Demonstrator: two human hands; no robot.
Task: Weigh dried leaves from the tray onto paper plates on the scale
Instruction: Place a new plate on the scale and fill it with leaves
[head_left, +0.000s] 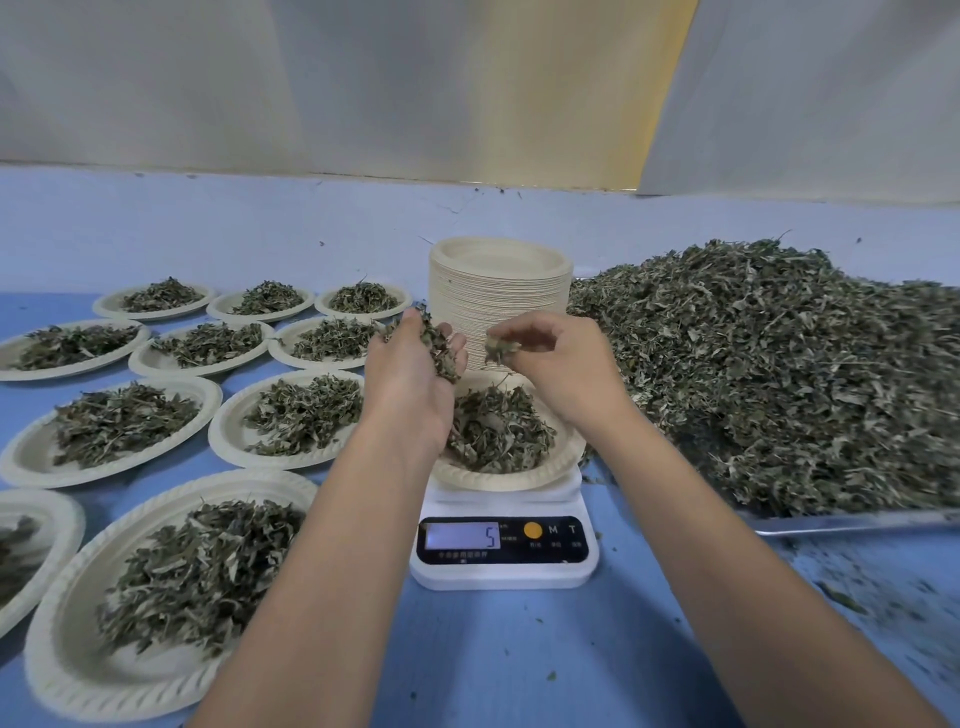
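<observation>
left hand (410, 379) cups leaf handful (440, 354) | right hand (558, 361) pinches leaf bits (497, 349) | plate (511, 480) on scale (504, 574) | display (462, 536) 5

1. The tray (841, 521) runs off the right edge, all but its front rim buried under leaves (779, 374).
2. The scale (504, 571) display shows perhaps a lone "5"; its small print is unreadable.
3. The left hand (410, 384) hides part of the weighed plate (519, 475).

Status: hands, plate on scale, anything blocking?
Left hand holds a handful of leaves, right hand pinches a few. Plate on scale partly filled, display reads 5. Nothing in the way.
</observation>
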